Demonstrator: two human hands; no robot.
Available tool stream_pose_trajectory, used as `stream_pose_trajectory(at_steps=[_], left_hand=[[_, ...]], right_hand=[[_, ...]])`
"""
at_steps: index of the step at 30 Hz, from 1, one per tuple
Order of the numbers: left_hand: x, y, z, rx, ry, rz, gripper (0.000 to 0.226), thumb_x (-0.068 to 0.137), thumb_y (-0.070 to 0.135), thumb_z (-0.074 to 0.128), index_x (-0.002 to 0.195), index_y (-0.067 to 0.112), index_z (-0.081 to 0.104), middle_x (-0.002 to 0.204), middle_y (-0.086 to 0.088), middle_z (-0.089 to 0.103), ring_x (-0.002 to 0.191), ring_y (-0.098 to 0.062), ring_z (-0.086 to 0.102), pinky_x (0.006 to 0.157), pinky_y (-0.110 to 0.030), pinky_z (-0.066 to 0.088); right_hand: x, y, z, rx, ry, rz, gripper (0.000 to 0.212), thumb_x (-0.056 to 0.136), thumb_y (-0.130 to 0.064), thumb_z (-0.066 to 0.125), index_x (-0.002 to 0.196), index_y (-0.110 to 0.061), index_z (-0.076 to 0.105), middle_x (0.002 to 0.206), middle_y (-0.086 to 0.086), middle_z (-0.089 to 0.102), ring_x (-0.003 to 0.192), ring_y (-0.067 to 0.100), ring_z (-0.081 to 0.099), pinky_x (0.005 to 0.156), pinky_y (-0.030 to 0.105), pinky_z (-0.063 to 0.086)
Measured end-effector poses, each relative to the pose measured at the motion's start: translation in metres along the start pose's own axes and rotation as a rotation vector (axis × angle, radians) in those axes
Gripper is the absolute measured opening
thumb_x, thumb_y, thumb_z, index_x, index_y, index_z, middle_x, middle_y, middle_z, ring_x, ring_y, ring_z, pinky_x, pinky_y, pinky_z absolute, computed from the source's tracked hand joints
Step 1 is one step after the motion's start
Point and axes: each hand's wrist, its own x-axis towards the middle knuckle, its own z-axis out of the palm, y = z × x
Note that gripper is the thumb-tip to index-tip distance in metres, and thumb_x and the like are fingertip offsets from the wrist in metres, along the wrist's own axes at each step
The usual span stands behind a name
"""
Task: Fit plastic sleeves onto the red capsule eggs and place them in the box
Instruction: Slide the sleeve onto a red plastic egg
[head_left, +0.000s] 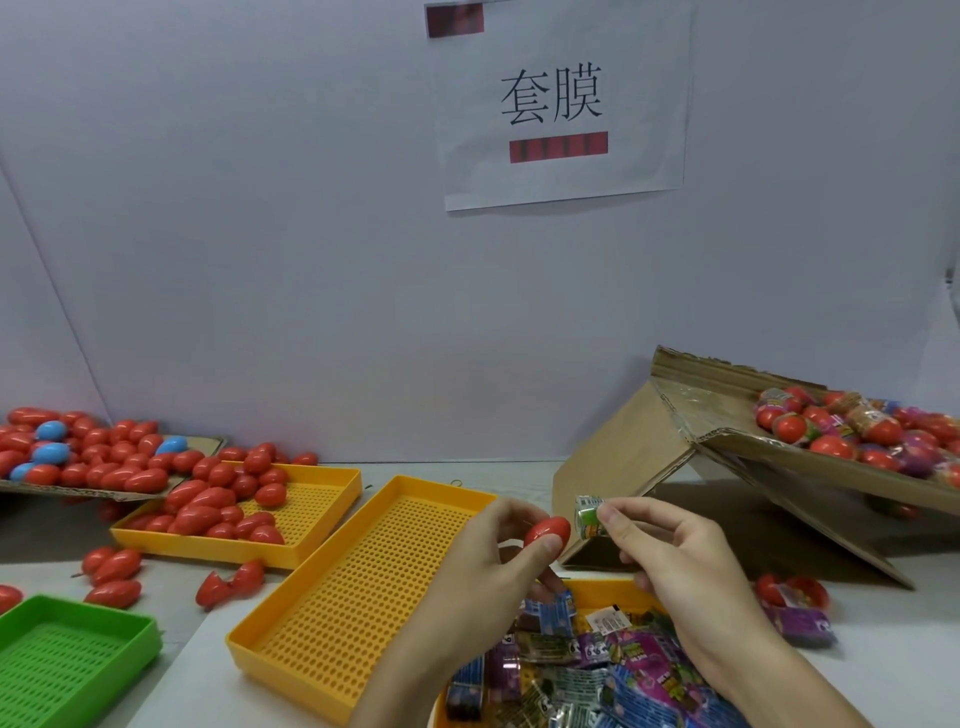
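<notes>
L hand (498, 551) pinches red egg (546, 531), R hand (670, 556) pinches green sleeve (589, 516) just beside it, above sleeve tray (608, 592).

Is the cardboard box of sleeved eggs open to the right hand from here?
Probably yes: the right hand, pinching a green sleeve, is beside the tilted cardboard box, whose open top faces it unobstructed.

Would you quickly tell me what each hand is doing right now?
Left hand: pinches a red capsule egg between thumb and fingers.
Right hand: pinches a green plastic sleeve.
</notes>
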Motion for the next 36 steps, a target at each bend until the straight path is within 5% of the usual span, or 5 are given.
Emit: stream_pose_trajectory(at_steps=[15, 24, 30, 33, 36], left_hand=[[0.004, -0.0024, 0.0023, -0.235, 0.03, -0.078, 0.015, 0.097, 0.017, 0.061, 0.11, 0.017, 0.066, 0.108, -0.013, 0.063, 0.074, -0.018, 0.071, 0.073, -0.027, 0.058], [0.0027, -0.001, 0.0031, -0.334, 0.053, -0.1, 0.011, 0.093, 0.017, 0.065, 0.1, 0.018, 0.074, 0.085, 0.001, 0.074, 0.077, -0.017, 0.071, 0.071, -0.023, 0.056], [0.0008, 0.0014, 0.005, -0.357, 0.01, -0.095, 0.012, 0.089, 0.023, 0.066, 0.095, 0.024, 0.077, 0.085, 0.001, 0.074, 0.077, -0.015, 0.069, 0.073, -0.023, 0.056], [0.0003, -0.0009, 0.0033, -0.301, -0.002, -0.071, 0.031, 0.073, 0.033, 0.078, 0.104, 0.027, 0.074, 0.087, 0.002, 0.073, 0.08, -0.014, 0.07, 0.076, -0.023, 0.056], [0.0011, -0.0034, 0.0027, -0.173, 0.028, -0.029, 0.025, 0.082, 0.026, 0.078, 0.105, 0.031, 0.074, 0.093, 0.003, 0.073, 0.082, -0.014, 0.071, 0.076, -0.024, 0.056]], right_hand=[[-0.0019, -0.0011, 0.0019, -0.111, -0.106, -0.072, 0.007, 0.082, -0.024, 0.074, 0.087, -0.021, 0.079, 0.081, -0.004, 0.077, 0.072, -0.001, 0.068, 0.056, 0.008, 0.046], [-0.0024, -0.0001, 0.0021, -0.152, -0.096, -0.113, 0.014, 0.082, -0.013, 0.075, 0.095, -0.017, 0.078, 0.084, -0.003, 0.078, 0.082, 0.009, 0.073, 0.067, 0.017, 0.055], [-0.0036, -0.0002, 0.0046, -0.173, -0.083, -0.144, 0.015, 0.081, -0.016, 0.076, 0.094, -0.022, 0.078, 0.088, -0.007, 0.077, 0.087, 0.008, 0.072, 0.076, 0.024, 0.056], [-0.0045, -0.0007, 0.0051, -0.174, -0.069, -0.147, 0.015, 0.078, -0.02, 0.077, 0.092, -0.025, 0.078, 0.087, -0.008, 0.077, 0.087, 0.007, 0.071, 0.078, 0.026, 0.055], [-0.0053, -0.0009, 0.0055, -0.19, -0.079, -0.143, 0.015, 0.077, -0.022, 0.077, 0.092, -0.024, 0.077, 0.087, -0.008, 0.077, 0.086, 0.008, 0.072, 0.078, 0.027, 0.057]])
